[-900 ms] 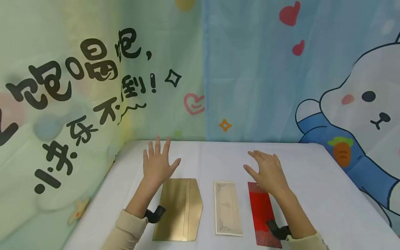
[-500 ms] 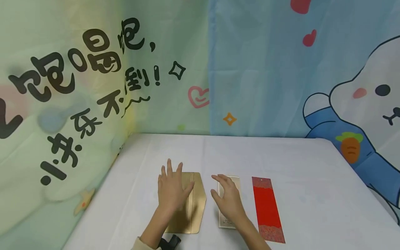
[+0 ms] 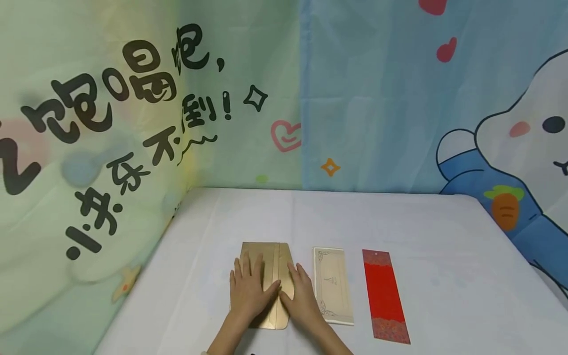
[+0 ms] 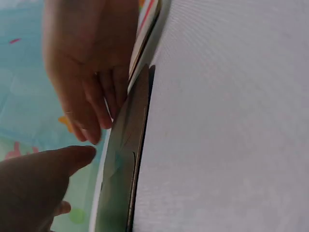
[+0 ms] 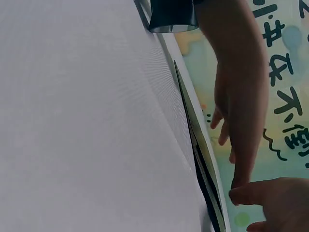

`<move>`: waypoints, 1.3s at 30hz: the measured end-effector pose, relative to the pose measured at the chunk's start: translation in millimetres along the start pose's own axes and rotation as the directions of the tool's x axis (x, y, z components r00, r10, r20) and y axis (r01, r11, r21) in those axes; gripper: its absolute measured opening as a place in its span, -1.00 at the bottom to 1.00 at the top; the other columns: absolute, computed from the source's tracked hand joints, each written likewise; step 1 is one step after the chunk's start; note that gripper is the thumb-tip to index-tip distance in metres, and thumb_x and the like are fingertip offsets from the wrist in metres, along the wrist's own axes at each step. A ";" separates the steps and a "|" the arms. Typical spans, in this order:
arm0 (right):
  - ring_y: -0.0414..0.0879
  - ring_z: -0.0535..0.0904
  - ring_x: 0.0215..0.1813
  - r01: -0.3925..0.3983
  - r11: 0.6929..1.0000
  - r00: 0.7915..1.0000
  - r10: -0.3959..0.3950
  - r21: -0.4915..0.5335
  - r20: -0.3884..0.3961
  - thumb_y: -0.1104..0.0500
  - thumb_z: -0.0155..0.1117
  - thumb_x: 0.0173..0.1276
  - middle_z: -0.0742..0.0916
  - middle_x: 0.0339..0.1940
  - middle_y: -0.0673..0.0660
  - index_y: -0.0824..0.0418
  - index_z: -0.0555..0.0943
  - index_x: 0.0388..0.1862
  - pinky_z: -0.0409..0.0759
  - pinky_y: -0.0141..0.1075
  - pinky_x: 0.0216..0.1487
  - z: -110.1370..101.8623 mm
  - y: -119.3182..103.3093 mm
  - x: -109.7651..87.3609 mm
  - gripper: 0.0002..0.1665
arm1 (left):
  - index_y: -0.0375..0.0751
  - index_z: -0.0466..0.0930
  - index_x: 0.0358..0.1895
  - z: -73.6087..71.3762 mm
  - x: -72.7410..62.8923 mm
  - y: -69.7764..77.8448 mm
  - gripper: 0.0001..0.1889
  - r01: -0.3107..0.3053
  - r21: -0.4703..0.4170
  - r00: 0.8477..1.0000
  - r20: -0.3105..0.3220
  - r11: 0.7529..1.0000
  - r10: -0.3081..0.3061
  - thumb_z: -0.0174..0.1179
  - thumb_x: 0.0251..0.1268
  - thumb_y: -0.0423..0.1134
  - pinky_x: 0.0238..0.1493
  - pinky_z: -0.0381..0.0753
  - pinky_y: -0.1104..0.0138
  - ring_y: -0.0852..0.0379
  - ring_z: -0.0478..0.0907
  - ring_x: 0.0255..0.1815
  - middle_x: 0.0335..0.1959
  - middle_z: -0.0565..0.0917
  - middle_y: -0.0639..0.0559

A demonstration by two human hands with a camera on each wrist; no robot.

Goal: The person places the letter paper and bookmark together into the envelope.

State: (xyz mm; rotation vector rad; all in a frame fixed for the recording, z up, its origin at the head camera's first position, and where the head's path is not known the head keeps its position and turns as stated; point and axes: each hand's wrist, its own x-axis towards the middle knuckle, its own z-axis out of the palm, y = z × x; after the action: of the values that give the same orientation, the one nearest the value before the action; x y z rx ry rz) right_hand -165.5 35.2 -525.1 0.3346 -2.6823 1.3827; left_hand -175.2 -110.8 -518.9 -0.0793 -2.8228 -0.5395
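A gold envelope (image 3: 271, 256) lies flat on the white-covered table, its tapered flap side facing right. My left hand (image 3: 250, 290) is over its left part with spread, straight fingers. My right hand (image 3: 304, 301) is at its right edge, fingers extended forward, and the two thumbs come close together over the lower middle. In the left wrist view the envelope (image 4: 126, 145) shows nearly edge-on, low beneath both hands. Neither hand has its fingers curled round anything. Parts of the envelope are hidden under the hands.
Right of the envelope lies a cream card (image 3: 334, 286) with ornamental corners. Farther right is a long red strip (image 3: 387, 293) with patterned ends and a small hole at the top. Printed curtains (image 3: 364, 98) hang behind and to the left of the white table (image 3: 248, 212).
Both hands have come back and down onto the envelope. My right hand has moved left from above the red strip, past the cream card. The head view has shifted slightly.
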 end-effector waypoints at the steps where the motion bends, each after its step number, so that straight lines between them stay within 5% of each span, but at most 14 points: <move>1: 0.38 0.08 0.34 0.004 1.000 1.000 -0.004 -0.020 0.005 0.28 0.30 0.11 0.21 0.33 0.49 0.37 0.19 0.37 0.15 0.20 0.20 0.6 1.6 -0.5 -0.15 | -0.14 0.25 0.35 2.2 0.0 -1.7 -0.16 -0.009 -0.003 1.000 0.003 1.000 0.009 0.15 0.03 0.27 0.18 0.04 -0.24 -0.45 -0.03 0.33 0.36 0.12 -0.37; 9: 0.34 0.00 0.38 0.064 0.982 0.998 -0.058 -0.177 0.037 0.20 0.30 0.15 0.19 0.35 0.48 0.41 0.24 0.33 0.16 0.16 0.22 4.5 7.7 -5.0 -0.20 | -0.08 0.23 0.37 16.9 -3.0 -13.2 -0.15 -0.039 0.035 0.999 0.020 0.999 0.038 0.04 0.06 0.35 0.22 -0.07 -0.22 -0.40 -0.13 0.37 0.39 0.07 -0.33; 29: 0.34 0.07 0.36 0.115 0.975 0.993 -0.112 -0.189 0.028 0.23 0.29 0.15 0.25 0.33 0.46 0.41 0.36 0.25 0.17 0.15 0.22 4.0 5.3 -6.7 -0.32 | -0.04 0.28 0.35 25.7 -5.0 -17.9 -0.31 -0.064 0.066 0.998 0.011 0.996 0.063 -0.05 0.21 0.26 0.22 -0.12 -0.25 -0.40 -0.11 0.37 0.38 0.11 -0.31; 39: 0.31 0.26 0.27 0.100 0.995 0.992 -0.098 0.028 -0.073 0.43 0.36 -0.03 0.33 0.30 0.39 0.30 0.43 0.20 0.28 0.09 0.17 3.9 10.6 -1.9 -0.28 | -0.07 0.36 0.30 24.6 -3.6 -17.9 -0.37 -0.064 -0.019 0.998 -0.029 0.998 0.063 0.01 0.20 0.17 0.18 -0.06 -0.27 -0.42 -0.05 0.35 0.34 0.20 -0.31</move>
State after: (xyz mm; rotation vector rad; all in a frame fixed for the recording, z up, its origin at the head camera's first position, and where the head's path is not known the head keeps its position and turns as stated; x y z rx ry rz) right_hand -166.2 38.3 -536.1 0.4067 -2.5523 1.3821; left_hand -179.6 -118.4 -548.2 -0.1637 -2.7772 -0.5504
